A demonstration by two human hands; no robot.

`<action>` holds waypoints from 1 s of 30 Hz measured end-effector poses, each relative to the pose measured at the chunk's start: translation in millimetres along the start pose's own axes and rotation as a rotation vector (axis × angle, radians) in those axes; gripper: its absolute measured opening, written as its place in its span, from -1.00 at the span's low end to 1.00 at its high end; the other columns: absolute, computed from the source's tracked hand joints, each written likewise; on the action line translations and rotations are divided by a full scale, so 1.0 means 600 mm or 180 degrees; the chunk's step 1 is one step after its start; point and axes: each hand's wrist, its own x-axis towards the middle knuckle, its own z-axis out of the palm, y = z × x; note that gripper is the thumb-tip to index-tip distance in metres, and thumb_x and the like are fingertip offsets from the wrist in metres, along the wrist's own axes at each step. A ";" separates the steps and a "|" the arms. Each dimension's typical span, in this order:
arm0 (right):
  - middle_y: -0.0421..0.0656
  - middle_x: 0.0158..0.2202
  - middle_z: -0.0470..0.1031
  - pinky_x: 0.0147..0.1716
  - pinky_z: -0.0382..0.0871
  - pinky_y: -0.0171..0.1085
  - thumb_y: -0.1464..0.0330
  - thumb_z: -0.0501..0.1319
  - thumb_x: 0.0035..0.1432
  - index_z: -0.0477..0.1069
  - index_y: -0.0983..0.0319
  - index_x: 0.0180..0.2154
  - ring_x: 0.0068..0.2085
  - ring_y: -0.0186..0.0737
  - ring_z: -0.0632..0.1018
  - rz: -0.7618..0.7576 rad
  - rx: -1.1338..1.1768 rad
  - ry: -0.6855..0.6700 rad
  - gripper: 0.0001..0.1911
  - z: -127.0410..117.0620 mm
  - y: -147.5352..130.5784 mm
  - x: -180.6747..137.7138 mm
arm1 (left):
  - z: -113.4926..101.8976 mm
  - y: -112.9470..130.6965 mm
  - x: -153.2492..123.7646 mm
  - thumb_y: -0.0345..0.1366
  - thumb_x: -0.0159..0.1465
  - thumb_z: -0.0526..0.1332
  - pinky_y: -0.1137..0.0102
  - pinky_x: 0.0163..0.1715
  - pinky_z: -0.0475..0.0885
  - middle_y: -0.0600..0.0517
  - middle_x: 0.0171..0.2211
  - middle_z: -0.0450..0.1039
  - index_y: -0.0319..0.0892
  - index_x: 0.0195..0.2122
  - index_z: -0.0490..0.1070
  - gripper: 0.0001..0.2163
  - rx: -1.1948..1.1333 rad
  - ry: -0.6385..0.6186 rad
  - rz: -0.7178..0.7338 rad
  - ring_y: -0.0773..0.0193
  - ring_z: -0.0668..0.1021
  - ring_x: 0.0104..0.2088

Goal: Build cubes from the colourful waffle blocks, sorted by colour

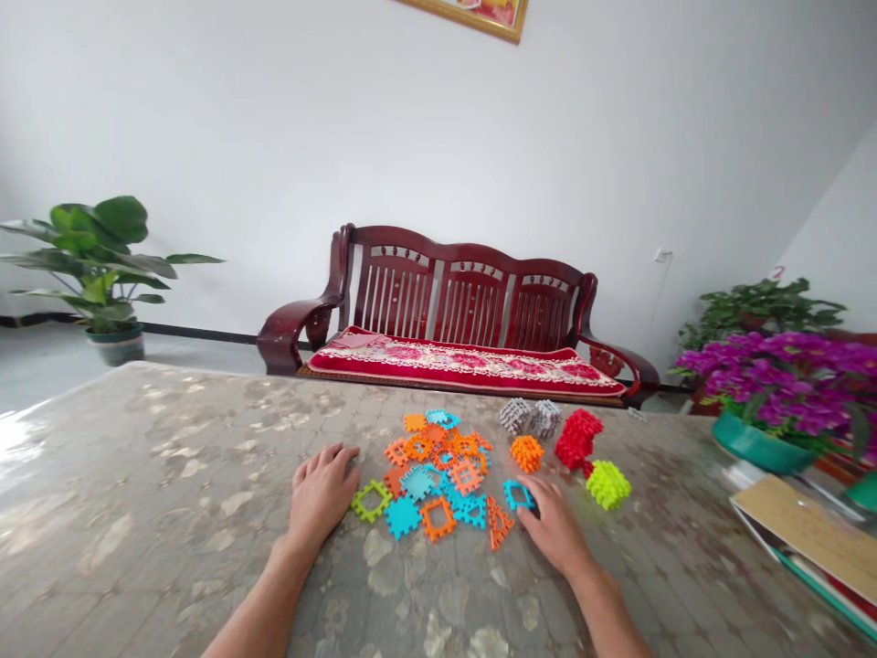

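Observation:
My left hand (324, 492) lies on the table, palm down with its fingers stretched out, holding nothing. Beside it is a lime-green interlocking tile (361, 508) with an open middle. My right hand (554, 521) has thumb and fingers at the right edge of a blue square frame tile (511, 497), gripping it at the table. Between the hands spreads a loose pile of notched plastic tiles: a solid blue one (403, 518), an orange square frame (438, 520), an orange triangle (498, 525), an orange window tile (466, 476) and several more.
Behind the tiles stand grey knobbly pieces (545, 419), an orange cluster (527, 453), a red cluster (577, 440) and a lime cluster (608, 484). Purple flowers (787, 375) in a teal pot (757, 445) and a brown folder (815, 530) occupy the right side. A wooden bench (472, 292) is beyond the table (171, 512).

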 end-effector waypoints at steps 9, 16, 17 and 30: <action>0.02 0.00 0.52 0.01 0.30 -0.12 0.26 0.22 0.17 0.42 0.23 0.09 0.02 0.03 0.49 0.0670 -0.1111 0.0376 -0.55 -0.013 0.003 -0.003 | -0.001 0.001 0.000 -0.22 0.31 0.05 0.11 0.21 0.19 -0.04 0.21 0.38 0.00 0.10 0.45 -0.63 -0.0021 0.0017 0.0014 0.07 0.38 0.21; -0.01 0.00 0.54 -0.05 0.29 -0.14 0.26 0.18 0.21 0.43 0.22 0.07 -0.03 0.01 0.50 0.0698 -0.1294 0.0415 -0.59 -0.012 0.008 -0.006 | -0.004 0.002 0.000 -0.23 0.31 0.04 0.12 0.21 0.19 -0.05 0.21 0.39 -0.01 0.10 0.45 -0.63 -0.0015 0.0019 0.0025 0.08 0.39 0.21; -0.01 -0.02 0.54 -0.06 0.30 -0.14 0.25 0.18 0.21 0.44 0.22 0.07 -0.05 0.01 0.51 0.0709 -0.1321 0.0459 -0.59 -0.012 0.008 -0.007 | -0.004 0.002 0.000 -0.23 0.31 0.04 0.11 0.21 0.20 -0.05 0.21 0.39 -0.02 0.10 0.45 -0.63 -0.0022 0.0021 0.0030 0.08 0.39 0.21; -0.10 -0.09 0.56 0.01 0.29 -0.11 0.32 0.12 0.27 0.50 0.15 -0.07 -0.04 -0.09 0.48 -0.0416 -0.0156 0.0829 -0.75 0.003 -0.089 -0.009 | 0.000 0.001 -0.001 -0.23 0.30 0.04 0.13 0.21 0.16 -0.04 0.22 0.37 0.00 0.10 0.44 -0.63 -0.0109 0.0046 -0.0003 0.09 0.38 0.20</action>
